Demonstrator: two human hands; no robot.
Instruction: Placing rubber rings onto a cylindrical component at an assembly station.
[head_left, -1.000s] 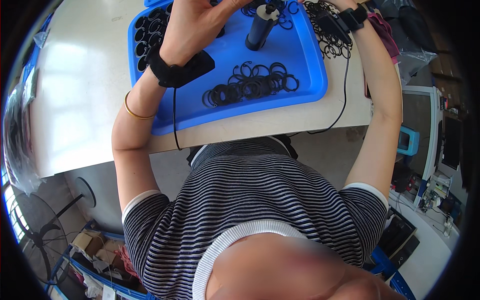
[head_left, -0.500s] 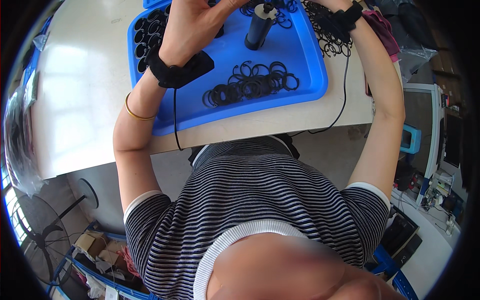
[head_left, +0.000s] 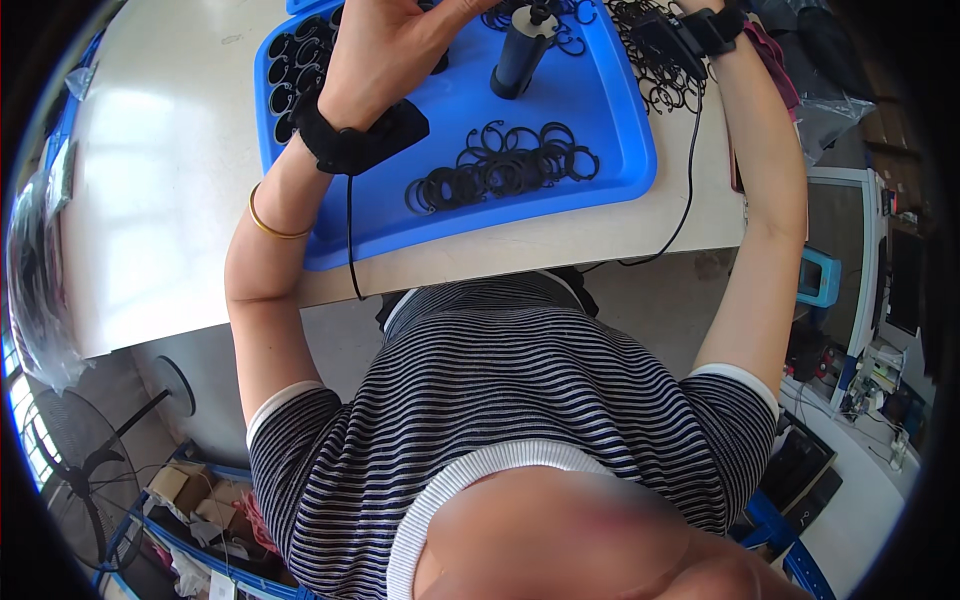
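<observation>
My left hand is over the left part of a blue tray, its thumb stretched right toward a dark cylinder with a pale metal top. The upper edge cuts off its other fingers, so its grip is hidden. Only a sliver of my right hand shows at the top edge, above a pile of black snap rings on the table to the right of the tray. Its fingers are out of sight. In the tray's near part lies a heap of black snap rings. Beyond the cylinder are more rings.
Rows of dark round parts fill the tray's left side. Thin black cables run from the wrist straps over the table edge. A dark red cloth and plastic bags are at the right; a fan stands lower left.
My right hand and wrist have shifted a little up and to the right. My left hand stays nearly where it was, and the cylinder stands almost unmoved.
</observation>
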